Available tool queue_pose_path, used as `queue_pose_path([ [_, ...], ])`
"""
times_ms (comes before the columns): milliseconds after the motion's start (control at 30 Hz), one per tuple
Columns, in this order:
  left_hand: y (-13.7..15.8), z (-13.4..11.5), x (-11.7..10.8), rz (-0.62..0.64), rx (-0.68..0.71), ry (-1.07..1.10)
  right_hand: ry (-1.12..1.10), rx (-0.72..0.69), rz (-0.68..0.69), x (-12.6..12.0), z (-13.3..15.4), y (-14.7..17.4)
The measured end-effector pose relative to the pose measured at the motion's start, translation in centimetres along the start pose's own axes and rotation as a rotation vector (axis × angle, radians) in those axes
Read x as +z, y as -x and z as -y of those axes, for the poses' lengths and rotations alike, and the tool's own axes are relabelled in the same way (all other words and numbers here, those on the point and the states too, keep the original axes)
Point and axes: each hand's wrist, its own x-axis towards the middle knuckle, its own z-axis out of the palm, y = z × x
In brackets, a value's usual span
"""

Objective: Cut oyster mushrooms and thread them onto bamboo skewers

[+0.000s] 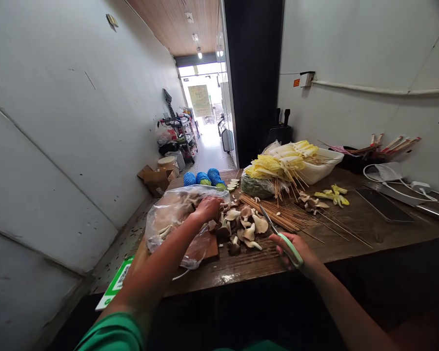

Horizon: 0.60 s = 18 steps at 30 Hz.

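Observation:
A pair of scissors with pale green handles (290,249) is in my right hand (299,251), its blades pointing up and left over the wooden table. My left hand (208,208) reaches across a clear plastic bag (157,217) of oyster mushrooms, at the bag's right side. Its fingers are curled downward beside the mushrooms, and what they hold, if anything, is hidden. Between my hands lies a loose heap of oyster mushrooms (249,229). Part of a reddish-brown board (212,247) shows under the bag.
Bamboo skewers (278,214) lie behind the heap. Skewered yellow leaves (270,165) rest by a white basin (331,158). Vegetables in blue foam nets (203,179) stand at the back. A phone (384,204) and white cable (398,183) lie right; a green sign (115,282) is left.

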Motion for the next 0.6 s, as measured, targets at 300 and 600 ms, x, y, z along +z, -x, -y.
queue_pose_path([
  [300, 0.1, 0.2, -1.4, 0.006, -0.063, -0.082, 0.161, -0.091, 0.025, 0.7, 0.8, 0.9],
  [600, 3.2, -3.9, -2.8, -0.088, 0.056, -0.115, 0.480, -0.297, -0.003, 1.9, 2.5, 0.9],
])
